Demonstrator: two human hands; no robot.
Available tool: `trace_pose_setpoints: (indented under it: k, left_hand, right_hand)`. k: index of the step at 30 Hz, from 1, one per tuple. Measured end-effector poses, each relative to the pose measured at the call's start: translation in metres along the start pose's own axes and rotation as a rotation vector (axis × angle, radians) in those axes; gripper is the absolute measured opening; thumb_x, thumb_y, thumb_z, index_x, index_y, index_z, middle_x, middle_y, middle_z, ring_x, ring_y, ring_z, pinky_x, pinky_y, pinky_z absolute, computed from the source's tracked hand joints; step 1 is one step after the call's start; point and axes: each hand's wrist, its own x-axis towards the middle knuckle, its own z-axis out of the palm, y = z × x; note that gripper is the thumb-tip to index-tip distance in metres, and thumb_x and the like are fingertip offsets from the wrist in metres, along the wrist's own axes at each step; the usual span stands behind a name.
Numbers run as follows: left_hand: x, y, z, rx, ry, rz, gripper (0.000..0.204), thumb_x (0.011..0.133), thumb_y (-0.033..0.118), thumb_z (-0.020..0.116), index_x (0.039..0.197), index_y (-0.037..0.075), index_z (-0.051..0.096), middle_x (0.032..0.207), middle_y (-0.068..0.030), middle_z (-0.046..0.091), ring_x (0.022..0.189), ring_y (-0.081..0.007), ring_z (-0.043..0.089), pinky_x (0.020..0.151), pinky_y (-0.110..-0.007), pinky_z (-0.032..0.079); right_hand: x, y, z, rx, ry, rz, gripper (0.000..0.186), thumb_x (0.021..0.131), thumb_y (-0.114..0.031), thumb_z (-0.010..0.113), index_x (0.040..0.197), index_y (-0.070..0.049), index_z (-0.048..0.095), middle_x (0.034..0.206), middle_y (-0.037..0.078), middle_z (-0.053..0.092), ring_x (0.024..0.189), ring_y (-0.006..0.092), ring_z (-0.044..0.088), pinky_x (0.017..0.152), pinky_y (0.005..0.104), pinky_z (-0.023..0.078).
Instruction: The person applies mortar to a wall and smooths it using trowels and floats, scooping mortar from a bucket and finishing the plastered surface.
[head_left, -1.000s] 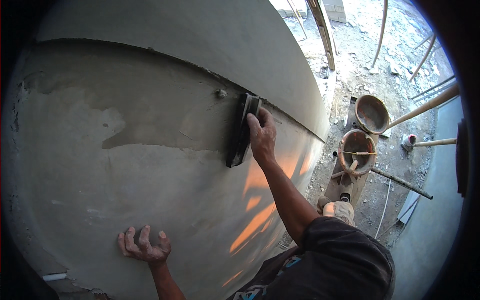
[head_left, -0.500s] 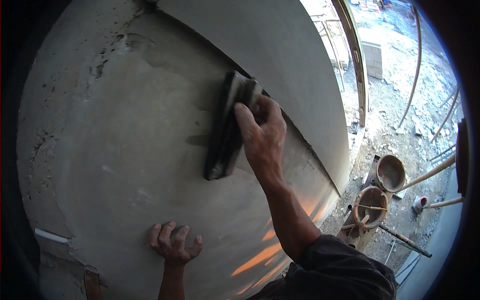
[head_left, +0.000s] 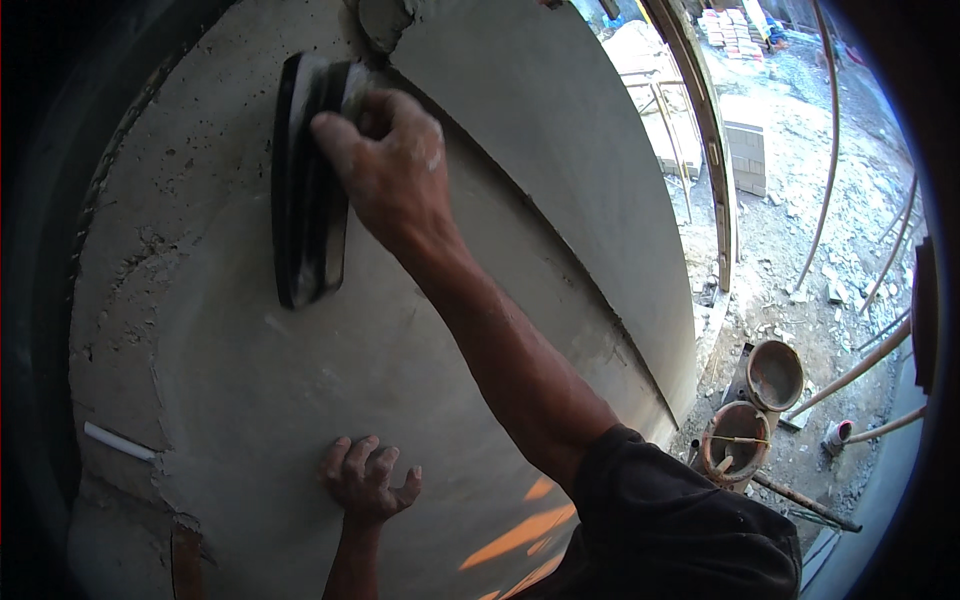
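Note:
My right hand [head_left: 392,165] grips a long, dark plastering float [head_left: 308,190] by its back, with the tool held against the grey plastered wall [head_left: 260,380]. The float stands nearly upright, at the upper left of the smooth plaster. Lower down, my left hand [head_left: 368,480] rests on the wall with its fingers spread, holding nothing. A raised plaster edge [head_left: 560,262] runs slantwise to the right of my right forearm. Rough, pitted plaster [head_left: 150,260] lies left of the float. The float's working face is hidden against the wall.
A white pipe end [head_left: 120,441] sticks out at the lower left. Down on the right, two round buckets [head_left: 738,440] stand on a plank. Wooden poles [head_left: 860,368], a timber post [head_left: 708,130], stacked blocks [head_left: 745,158] and rubble ground [head_left: 790,260] lie beyond the wall.
My right hand has swept the float up and to the left across the wall. The left hand keeps its place on the plaster, while the whole view has shifted slightly.

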Motion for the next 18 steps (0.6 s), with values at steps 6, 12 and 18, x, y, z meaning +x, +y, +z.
trace_pose_setpoints:
  k: [6,12,18]
  left_hand:
    - [-0.001,-0.003,-0.001,0.007,0.011,-0.018,0.033,0.080,0.051,0.066,0.090,0.019,0.064,0.113,-0.0046,0.057,0.119,-0.0346,0.050,0.096,-0.050,0.042]
    - [-0.002,-0.003,-0.003,-0.040,0.029,-0.031,0.033,0.079,0.050,0.067,0.090,0.019,0.065,0.111,-0.0050,0.057,0.118,-0.0345,0.049,0.095,-0.050,0.043]
    - [0.000,0.000,-0.002,-0.046,0.013,-0.037,0.033,0.078,0.050,0.068,0.091,0.019,0.065,0.112,-0.0056,0.057,0.119,-0.0345,0.048,0.094,-0.050,0.044]
  right_hand:
    - [-0.051,0.005,-0.040,-0.225,-0.307,-0.115,0.056,0.085,-0.033,0.074,0.124,0.005,0.062,0.111,0.020,0.068,0.102,0.0292,0.067,0.089,0.0407,0.053]
    - [-0.029,0.005,-0.040,-0.522,-0.187,-0.375,0.050,0.086,-0.026,0.073,0.128,-0.002,0.059,0.111,0.019,0.060,0.104,0.0351,0.062,0.090,0.0427,0.051]
    - [-0.007,0.008,-0.023,-0.556,-0.282,-0.564,0.050,0.084,-0.020,0.071,0.129,-0.005,0.055,0.111,0.020,0.058,0.102,0.0391,0.060,0.087,0.0480,0.052]
